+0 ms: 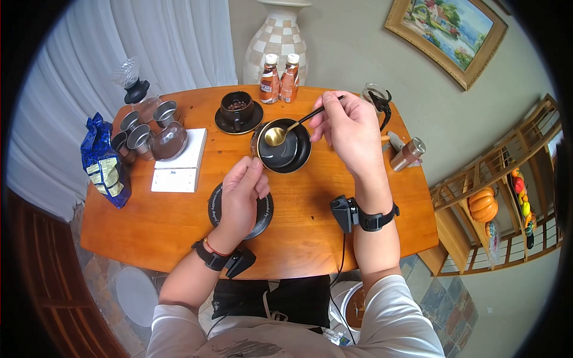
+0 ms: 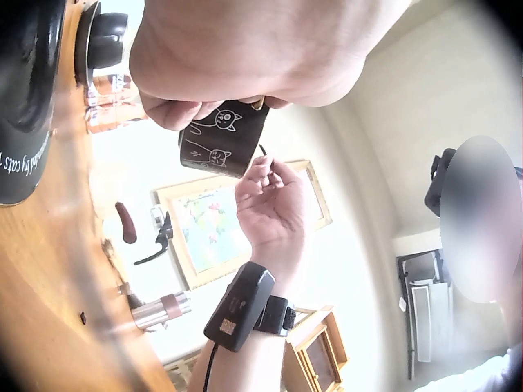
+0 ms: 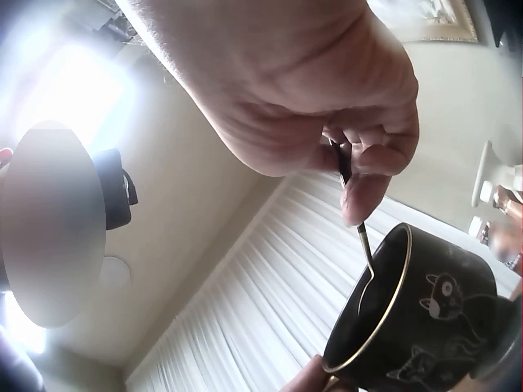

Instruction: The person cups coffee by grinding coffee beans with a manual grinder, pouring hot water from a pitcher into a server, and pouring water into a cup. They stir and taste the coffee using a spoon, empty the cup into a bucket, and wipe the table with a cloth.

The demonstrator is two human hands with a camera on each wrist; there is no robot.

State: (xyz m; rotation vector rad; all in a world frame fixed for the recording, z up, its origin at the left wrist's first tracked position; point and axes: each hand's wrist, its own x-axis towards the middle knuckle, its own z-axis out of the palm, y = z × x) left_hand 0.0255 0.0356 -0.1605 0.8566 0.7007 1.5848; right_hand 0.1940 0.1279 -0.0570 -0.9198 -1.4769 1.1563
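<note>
A black cup with a gold rim (image 1: 304,146) is held tilted above the table, its mouth towards the head camera. White cat drawings mark the cup's side (image 3: 445,306) in the right wrist view. At its near edge, my left hand (image 1: 240,194) grips it by the handle, which the fingers mostly hide. My right hand (image 1: 355,134) pinches the black handle of a spoon (image 1: 276,136), whose gold bowl is inside the cup's mouth. Below my left hand lies a black saucer with white lettering (image 1: 262,221), partly covered by it.
Another black cup (image 1: 237,122) stands on a saucer behind, with dark beans inside. Left are a white scale (image 1: 176,179), a glass server (image 1: 170,142), metal cups (image 1: 141,138) and a blue bag (image 1: 104,158). Two bottles (image 1: 270,83) stand behind; a steel grinder (image 1: 407,155) stands right.
</note>
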